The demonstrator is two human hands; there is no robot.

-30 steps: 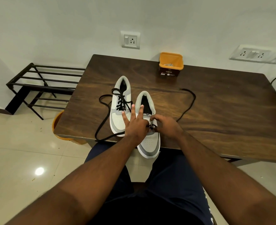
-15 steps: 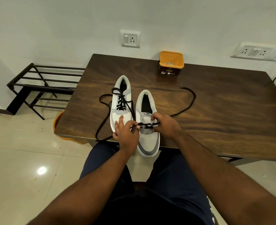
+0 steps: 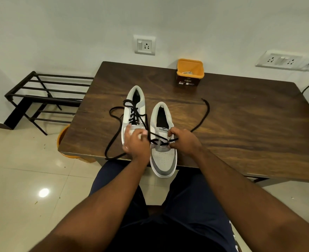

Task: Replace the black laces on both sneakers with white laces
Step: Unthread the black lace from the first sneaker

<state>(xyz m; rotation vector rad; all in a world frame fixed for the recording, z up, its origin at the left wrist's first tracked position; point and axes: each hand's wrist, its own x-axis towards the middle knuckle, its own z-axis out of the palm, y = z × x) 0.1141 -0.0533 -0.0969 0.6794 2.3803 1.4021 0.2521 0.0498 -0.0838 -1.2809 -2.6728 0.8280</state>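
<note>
At the near edge of the wooden table (image 3: 241,124), two grey-and-white sneakers side by side, toes toward the body; right sneaker (image 3: 163,157) with its toe overhanging the edge, nearly unlaced, only the lowest crossings of its black lace (image 3: 203,115) left in the eyelets, one free end trailing out to the right across the wood. Left sneaker (image 3: 133,113) laced through its upper eyelets, its own black lace looping off to the left and over the table edge.

Best done by drawing each crossing out of its eyelet in turn rather than hauling on the whole length; shoe pinned so it does not slide off the edge; free end kept clear of the neighbouring shoe's loops to avoid a tangle.

Left hand (image 3: 136,142) blurred, fingers curled, apparently pinching the lace just left of the right sneaker's tongue; exact grip hard to tell. Right hand (image 3: 183,140) curled at the right side of the eyelets, thumb and fingertips closed on the lace there.

White laces probably the pale coil inside the orange tub (image 3: 190,73) at the far edge, untouched
</note>
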